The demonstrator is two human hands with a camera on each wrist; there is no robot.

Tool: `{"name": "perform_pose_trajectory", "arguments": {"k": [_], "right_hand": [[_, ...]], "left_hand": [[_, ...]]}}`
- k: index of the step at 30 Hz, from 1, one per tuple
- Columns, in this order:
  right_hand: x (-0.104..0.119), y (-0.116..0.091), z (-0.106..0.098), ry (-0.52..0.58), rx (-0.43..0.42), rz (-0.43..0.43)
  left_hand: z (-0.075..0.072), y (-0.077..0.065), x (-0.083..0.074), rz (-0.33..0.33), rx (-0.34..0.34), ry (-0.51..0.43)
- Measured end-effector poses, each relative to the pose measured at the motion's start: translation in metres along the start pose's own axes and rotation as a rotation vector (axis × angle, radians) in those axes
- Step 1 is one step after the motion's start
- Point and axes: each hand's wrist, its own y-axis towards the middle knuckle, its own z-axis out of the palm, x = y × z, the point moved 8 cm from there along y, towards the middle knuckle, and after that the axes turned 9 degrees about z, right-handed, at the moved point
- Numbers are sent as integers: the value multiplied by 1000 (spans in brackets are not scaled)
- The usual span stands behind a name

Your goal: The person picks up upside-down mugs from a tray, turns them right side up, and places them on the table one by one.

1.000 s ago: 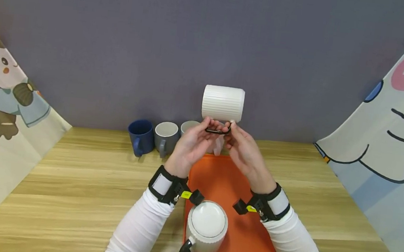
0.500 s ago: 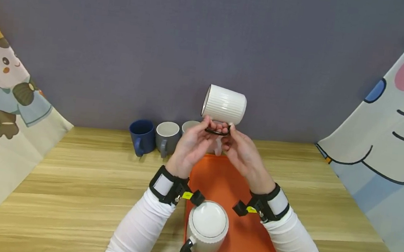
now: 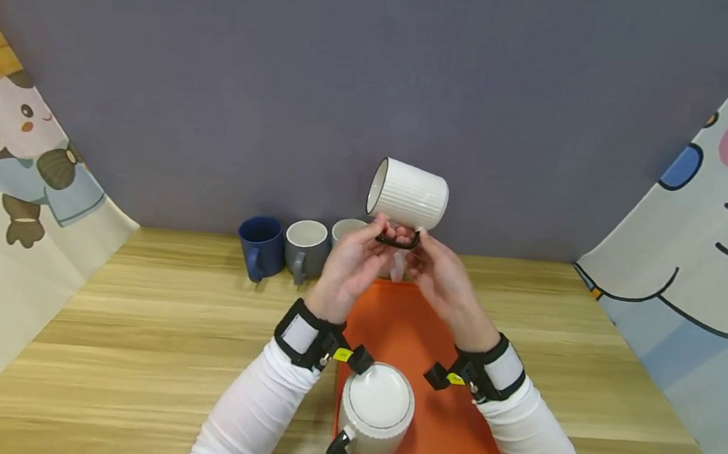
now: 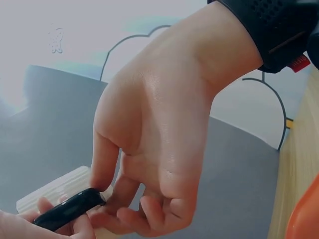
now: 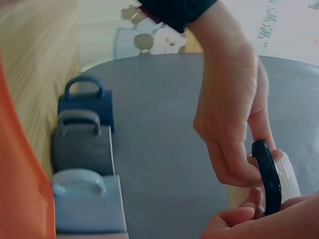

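Note:
A white ribbed mug (image 3: 412, 193) with a dark rim is held up above the table in front of the grey backdrop. It lies sideways, its mouth to the left and its black handle (image 3: 397, 243) toward me. My left hand (image 3: 350, 266) pinches the handle near the rim end, thumb against it. My right hand (image 3: 444, 282) pinches the handle's other end, near the base; its lower fingers are curled loosely below. In the left wrist view my right hand (image 4: 159, 129) shows at the black handle (image 4: 70, 209). The mug's inside is mostly hidden.
An orange tray (image 3: 449, 440) lies below my hands, bearing an upside-down white ribbed mug (image 3: 376, 403) with a black handle. Along the backdrop stand a navy mug (image 3: 261, 243), a grey mug (image 3: 311, 255) and a pale blue mug (image 5: 89, 209). My left hand partly covers that row in the head view.
The raised mug has tilted, its mouth swinging toward me so the dark rim and some of the inside show. Both hands keep their hold. The head view has shifted slightly.

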Motion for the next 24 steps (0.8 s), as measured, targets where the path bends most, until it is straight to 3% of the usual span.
{"name": "perform_pose_trajectory", "arguments": {"k": [4,8,13,16,24], "right_hand": [[1,1,-6,-141,-60,-4],[4,2,-14,-375,-123,-10],[14,0,-23,-663,-161,-96],[18,-4,-31,-751,-208,-153],[29,-14,-52,-996,-439,-285]], "left_hand": [[-2,1,2,-8,-56,13],[-2,4,5,-20,-88,35],[1,12,9,-29,-120,52],[0,17,12,-33,-164,76],[-3,27,19,-28,-245,132]]}}
